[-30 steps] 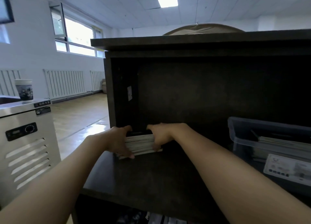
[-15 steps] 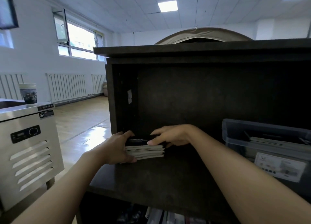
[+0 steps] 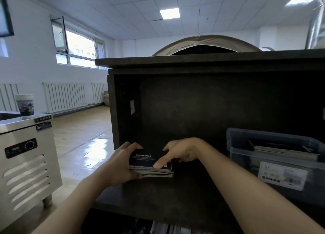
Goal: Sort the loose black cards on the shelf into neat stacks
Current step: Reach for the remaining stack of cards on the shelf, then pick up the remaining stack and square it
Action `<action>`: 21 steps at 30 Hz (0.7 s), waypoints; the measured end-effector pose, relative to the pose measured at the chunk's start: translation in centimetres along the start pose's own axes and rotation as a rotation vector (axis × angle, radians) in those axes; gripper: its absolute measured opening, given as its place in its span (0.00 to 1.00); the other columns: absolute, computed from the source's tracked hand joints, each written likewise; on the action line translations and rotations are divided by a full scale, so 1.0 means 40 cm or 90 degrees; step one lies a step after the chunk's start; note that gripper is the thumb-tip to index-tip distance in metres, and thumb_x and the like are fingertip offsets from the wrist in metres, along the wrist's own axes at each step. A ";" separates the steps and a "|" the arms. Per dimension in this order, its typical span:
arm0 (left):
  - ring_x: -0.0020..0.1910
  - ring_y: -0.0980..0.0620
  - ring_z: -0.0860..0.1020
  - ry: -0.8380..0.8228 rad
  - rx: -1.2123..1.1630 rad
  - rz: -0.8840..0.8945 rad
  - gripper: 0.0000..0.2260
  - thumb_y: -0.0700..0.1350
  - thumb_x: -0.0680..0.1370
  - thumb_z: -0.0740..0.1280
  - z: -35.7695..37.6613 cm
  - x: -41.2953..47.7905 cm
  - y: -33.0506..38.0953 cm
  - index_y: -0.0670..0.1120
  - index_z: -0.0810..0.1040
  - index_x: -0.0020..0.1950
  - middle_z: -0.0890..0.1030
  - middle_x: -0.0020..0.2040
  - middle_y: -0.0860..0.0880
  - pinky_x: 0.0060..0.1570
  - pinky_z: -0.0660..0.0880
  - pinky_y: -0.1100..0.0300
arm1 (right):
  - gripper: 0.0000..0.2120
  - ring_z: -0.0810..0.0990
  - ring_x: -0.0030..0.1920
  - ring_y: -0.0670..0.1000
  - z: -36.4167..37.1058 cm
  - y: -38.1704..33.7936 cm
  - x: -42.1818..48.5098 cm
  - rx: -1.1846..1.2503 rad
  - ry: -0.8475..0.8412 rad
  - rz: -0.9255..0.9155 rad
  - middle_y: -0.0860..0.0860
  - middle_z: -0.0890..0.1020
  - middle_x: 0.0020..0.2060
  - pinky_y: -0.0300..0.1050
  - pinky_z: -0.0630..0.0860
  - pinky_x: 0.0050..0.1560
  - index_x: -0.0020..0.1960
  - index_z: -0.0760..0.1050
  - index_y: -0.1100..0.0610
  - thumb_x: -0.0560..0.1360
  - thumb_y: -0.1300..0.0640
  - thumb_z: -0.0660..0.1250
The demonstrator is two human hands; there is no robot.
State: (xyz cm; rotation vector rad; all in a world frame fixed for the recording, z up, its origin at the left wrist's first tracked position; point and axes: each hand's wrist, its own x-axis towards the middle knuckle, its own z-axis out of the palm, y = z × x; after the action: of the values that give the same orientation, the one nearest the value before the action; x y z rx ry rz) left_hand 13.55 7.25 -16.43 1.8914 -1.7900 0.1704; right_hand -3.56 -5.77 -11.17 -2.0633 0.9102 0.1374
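Dark boards make one deep shelf (image 3: 158,195), and near its left wall lies one flat stack of black cards (image 3: 149,160) with thin grey edges. White letters on the top card read "DRINK&COFFEE". The left hand (image 3: 121,165) has its grip wrapped round the stack's left side, the right hand (image 3: 182,152) has its grip on the right side with one fingertip on top, and one clear plastic box (image 3: 274,165) with a white label sits well to the right.
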 end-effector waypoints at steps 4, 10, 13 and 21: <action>0.51 0.64 0.72 0.056 -0.038 0.070 0.34 0.52 0.59 0.80 0.004 -0.029 0.008 0.59 0.68 0.60 0.67 0.54 0.59 0.48 0.68 0.78 | 0.36 0.76 0.59 0.53 0.016 0.000 -0.010 -0.017 0.002 -0.040 0.54 0.75 0.61 0.51 0.76 0.61 0.68 0.66 0.58 0.65 0.55 0.77; 0.60 0.63 0.72 0.061 -0.271 -0.034 0.45 0.63 0.51 0.80 -0.006 -0.076 0.010 0.68 0.62 0.63 0.66 0.64 0.61 0.59 0.72 0.66 | 0.32 0.73 0.52 0.45 0.059 0.025 -0.073 -0.197 0.180 -0.208 0.45 0.71 0.54 0.40 0.75 0.47 0.57 0.66 0.47 0.60 0.56 0.80; 0.55 0.63 0.75 0.011 -0.284 -0.093 0.38 0.55 0.62 0.79 0.010 -0.095 0.039 0.61 0.64 0.66 0.74 0.60 0.57 0.51 0.72 0.74 | 0.30 0.72 0.55 0.44 0.083 0.066 -0.083 -0.197 0.200 -0.257 0.44 0.71 0.55 0.39 0.73 0.52 0.59 0.66 0.48 0.63 0.56 0.78; 0.52 0.62 0.76 0.079 -0.282 -0.189 0.33 0.51 0.60 0.81 0.032 -0.101 0.056 0.54 0.69 0.59 0.77 0.52 0.58 0.47 0.72 0.70 | 0.32 0.71 0.58 0.42 0.097 0.092 -0.074 -0.164 0.236 -0.255 0.43 0.70 0.59 0.41 0.72 0.59 0.65 0.67 0.47 0.65 0.48 0.76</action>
State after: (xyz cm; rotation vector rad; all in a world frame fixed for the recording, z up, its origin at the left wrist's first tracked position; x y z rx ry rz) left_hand 10.59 10.32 -18.63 1.7483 -1.3129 -0.1971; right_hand -7.25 -2.58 -14.88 -2.5206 0.6981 -0.3711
